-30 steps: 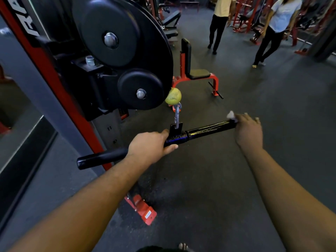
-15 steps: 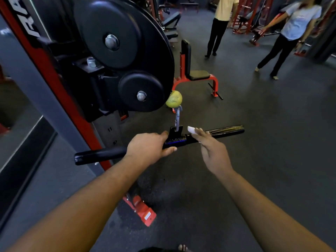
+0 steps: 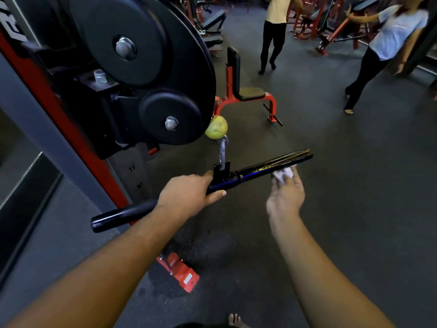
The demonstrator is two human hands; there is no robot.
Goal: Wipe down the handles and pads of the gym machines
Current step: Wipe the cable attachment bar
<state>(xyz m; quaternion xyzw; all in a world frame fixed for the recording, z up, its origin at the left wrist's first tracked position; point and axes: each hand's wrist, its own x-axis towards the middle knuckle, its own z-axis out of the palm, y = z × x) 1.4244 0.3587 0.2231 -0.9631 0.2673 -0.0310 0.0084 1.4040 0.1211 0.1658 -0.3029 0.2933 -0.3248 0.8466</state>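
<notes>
Steadying the cable bar [image 3: 272, 165] w/ left hand [image 3: 186, 197] clenched round its middle, so right hand [image 3: 285, 200] fingers can press a cloth [image 3: 282, 174] under its right end.

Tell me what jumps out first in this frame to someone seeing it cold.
The big black round pulley housing fills the upper left, with a yellow-green ball hanging at its lower edge. Centre frame, the left hand grips a straight black cable bar clipped under that ball, while the right hand presses a small white cloth against the bar's right half. Two people stand far back at upper right.
</notes>
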